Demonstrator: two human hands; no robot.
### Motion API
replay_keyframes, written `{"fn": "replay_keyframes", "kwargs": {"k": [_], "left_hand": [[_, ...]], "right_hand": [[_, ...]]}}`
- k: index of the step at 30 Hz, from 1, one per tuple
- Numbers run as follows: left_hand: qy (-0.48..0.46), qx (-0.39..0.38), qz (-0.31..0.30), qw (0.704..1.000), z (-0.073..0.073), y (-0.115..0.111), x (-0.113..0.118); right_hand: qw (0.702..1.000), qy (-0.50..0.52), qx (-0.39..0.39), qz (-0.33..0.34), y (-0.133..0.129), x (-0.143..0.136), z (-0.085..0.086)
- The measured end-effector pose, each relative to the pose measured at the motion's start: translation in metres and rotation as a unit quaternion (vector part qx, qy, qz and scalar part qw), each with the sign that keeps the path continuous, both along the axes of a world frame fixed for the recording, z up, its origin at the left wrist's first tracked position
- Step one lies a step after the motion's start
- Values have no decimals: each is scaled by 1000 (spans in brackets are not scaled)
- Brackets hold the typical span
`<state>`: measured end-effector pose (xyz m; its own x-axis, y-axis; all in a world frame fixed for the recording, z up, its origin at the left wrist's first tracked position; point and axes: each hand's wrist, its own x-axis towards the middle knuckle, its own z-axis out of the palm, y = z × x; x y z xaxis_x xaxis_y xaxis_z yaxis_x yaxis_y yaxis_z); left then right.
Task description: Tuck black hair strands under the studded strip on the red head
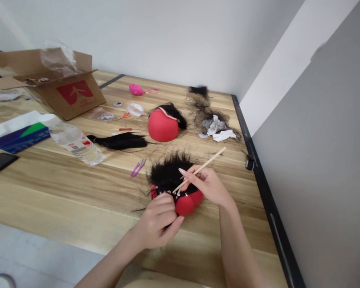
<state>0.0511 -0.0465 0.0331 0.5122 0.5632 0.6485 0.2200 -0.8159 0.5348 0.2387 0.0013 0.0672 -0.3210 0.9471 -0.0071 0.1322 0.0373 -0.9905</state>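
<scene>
In front of me a red head-shaped form (189,203) lies on the wooden table, with black hair (171,173) spread over its far side. A row of silver-headed pins (168,192) runs along the hair's near edge. My right hand (206,185) pinches a thin pale wooden stick (208,162), its lower tip at the pins. Curled against the near left side of the form, my left hand (159,221) is closed; dark hair shows between its thumb and fingers.
Beyond stands a second red form (163,126) with black hair. Purple thread snips (138,168), a black hair bundle (120,141), a water bottle (75,140) and a cardboard box (66,90) lie leftward. Loose hair and crumpled tissue (217,126) lie at right, near the grey wall (324,140).
</scene>
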Motion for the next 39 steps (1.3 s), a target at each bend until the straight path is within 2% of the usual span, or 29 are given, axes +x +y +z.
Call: {"fn": "replay_keyframes", "kwargs": {"k": [13, 30, 39], "left_hand": [[2, -9, 1, 1000, -2, 0, 0], [30, -5, 14, 999, -3, 1, 2], [40, 3, 18, 999, -5, 0, 4]], "right_hand": [[1000, -6, 5, 7, 0, 0, -3], [997, -16, -37, -72, 1, -5, -5], [995, -25, -23, -94, 1, -8, -6]]}}
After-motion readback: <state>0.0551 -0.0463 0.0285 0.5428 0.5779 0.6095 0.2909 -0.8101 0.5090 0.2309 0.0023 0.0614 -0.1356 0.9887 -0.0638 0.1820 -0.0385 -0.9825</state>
